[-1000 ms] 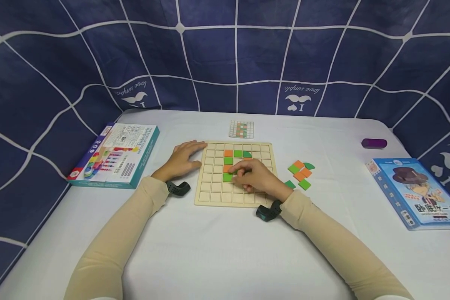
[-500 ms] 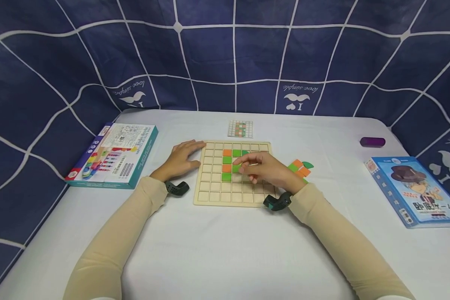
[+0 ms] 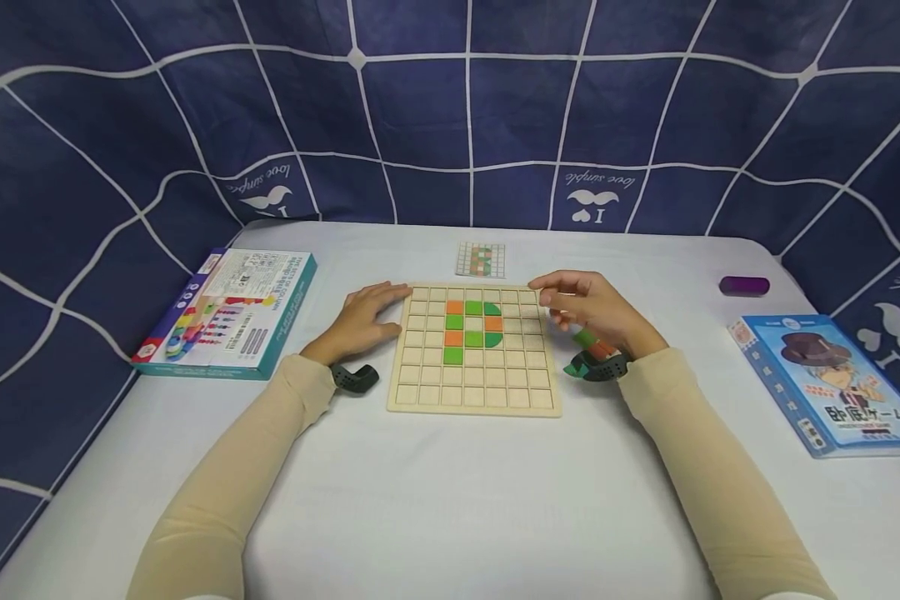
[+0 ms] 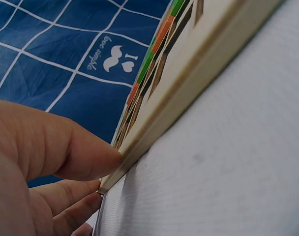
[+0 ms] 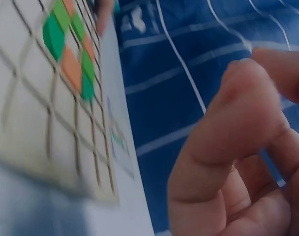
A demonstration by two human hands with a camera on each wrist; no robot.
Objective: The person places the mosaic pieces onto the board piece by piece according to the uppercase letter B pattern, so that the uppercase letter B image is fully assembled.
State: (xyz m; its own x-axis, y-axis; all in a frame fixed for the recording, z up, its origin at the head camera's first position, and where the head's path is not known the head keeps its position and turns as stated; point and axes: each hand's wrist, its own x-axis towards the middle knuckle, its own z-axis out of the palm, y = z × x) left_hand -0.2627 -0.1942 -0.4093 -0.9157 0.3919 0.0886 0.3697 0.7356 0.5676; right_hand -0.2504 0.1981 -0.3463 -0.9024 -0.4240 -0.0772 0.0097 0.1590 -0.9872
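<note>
Drawn back from the coloured tiles (image 3: 474,339), the right hand (image 3: 588,304) hovers by the far right corner of the grid board (image 3: 472,379), thumb and forefinger slightly apart, while the left hand (image 3: 367,318) rests relaxed fingers against its left edge, the board lying between both on the table (image 3: 435,483).

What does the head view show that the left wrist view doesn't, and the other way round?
Only the head view: the right hand, teal box, blue box, purple case, card and loose tiles.
Only the left wrist view: the left side face of the board, close up.
Both: the board, some placed tiles, the left hand, white table and blue cloth.
</note>
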